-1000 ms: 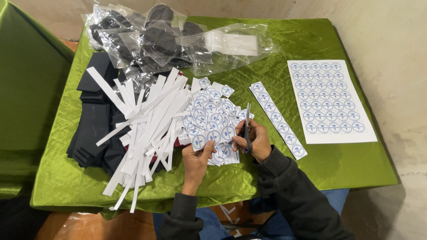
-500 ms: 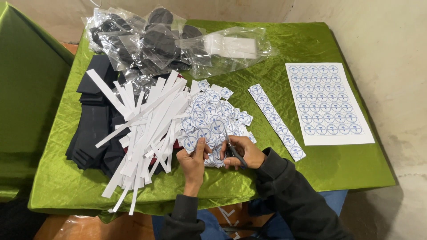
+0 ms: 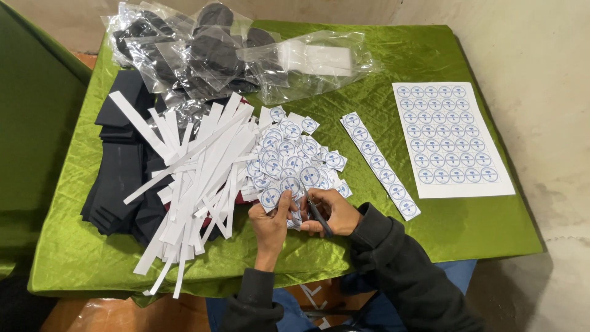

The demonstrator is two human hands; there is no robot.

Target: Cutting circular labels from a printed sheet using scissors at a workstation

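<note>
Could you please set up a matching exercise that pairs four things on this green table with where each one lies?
Things:
1. full sticker sheet
2. single strip of stickers
3. clear plastic bags
4. white paper strips

Places:
A. far edge of the table, holding dark round pieces
B. right side of the table, nearest the wall
C. piled left of the cut sticker squares, over dark fabric
D. between the cut sticker pile and the full sheet

Pairs: 1-B, 2-D, 3-A, 4-C
</note>
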